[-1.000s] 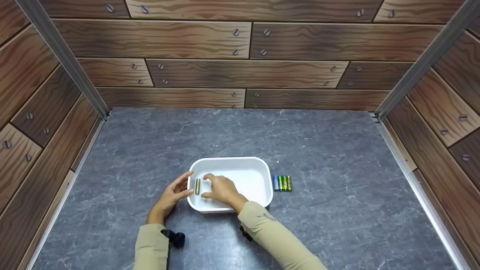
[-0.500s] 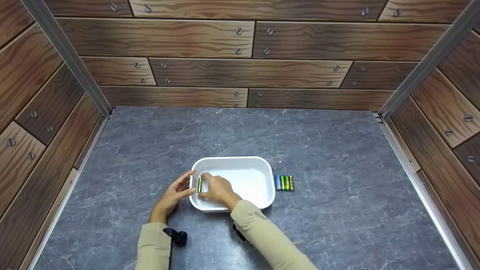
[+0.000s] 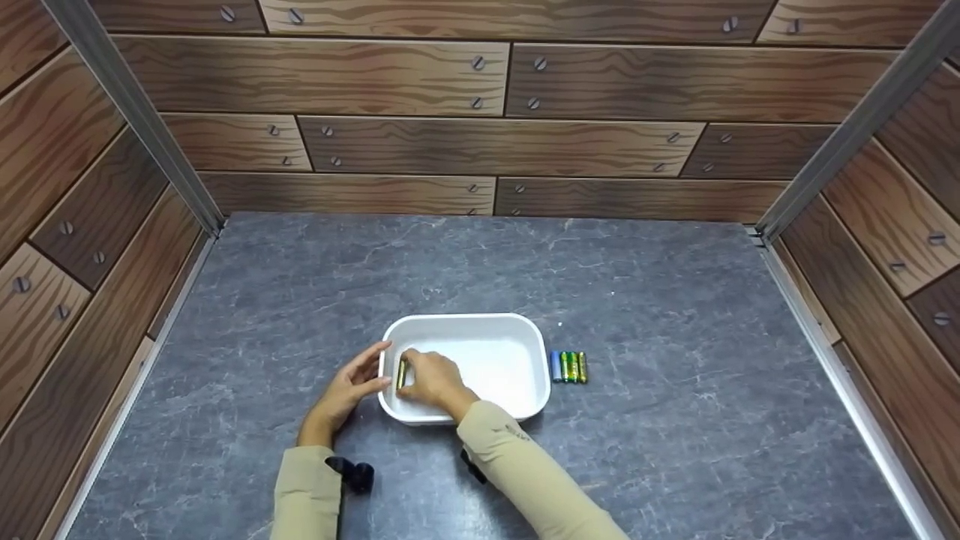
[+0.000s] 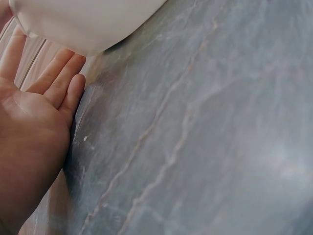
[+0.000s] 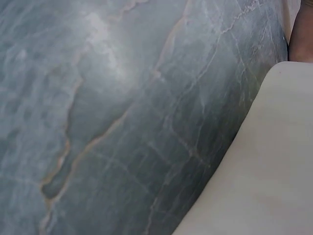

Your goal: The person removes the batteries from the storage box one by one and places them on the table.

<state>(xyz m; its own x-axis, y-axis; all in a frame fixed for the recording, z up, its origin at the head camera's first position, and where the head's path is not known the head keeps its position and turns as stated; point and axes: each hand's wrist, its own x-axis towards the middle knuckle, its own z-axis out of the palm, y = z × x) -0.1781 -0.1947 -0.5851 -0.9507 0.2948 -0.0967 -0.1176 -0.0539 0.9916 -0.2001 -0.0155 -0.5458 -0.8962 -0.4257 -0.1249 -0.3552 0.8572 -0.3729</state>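
A white rectangular tub (image 3: 480, 322) sits on the grey marbled tabletop. Inside its left end, my right hand (image 3: 435, 381) pinches a gold-and-green battery (image 3: 401, 373) lengthwise, thumb and forefinger at its two ends. From the left, my left hand (image 3: 346, 388) touches the tub's outer wall and rim with its fingertips; in the left wrist view, the fingers (image 4: 58, 81) lie fairly straight beneath the tub wall (image 4: 78, 24). Only the tub's side (image 5: 264, 161) and tabletop fill most of the right wrist view, so the right fingers are hidden there.
Several batteries (image 3: 570, 367), one blue and the others green and gold, lie side by side just right of the tub. Wood-patterned panels (image 3: 495, 142) wall the tabletop (image 3: 675, 420) at the back and both sides.
My right hand has moved left to the battery in the tub and closed its thumb and forefinger on it. The battery has shifted slightly right. The left hand stays at the rim.
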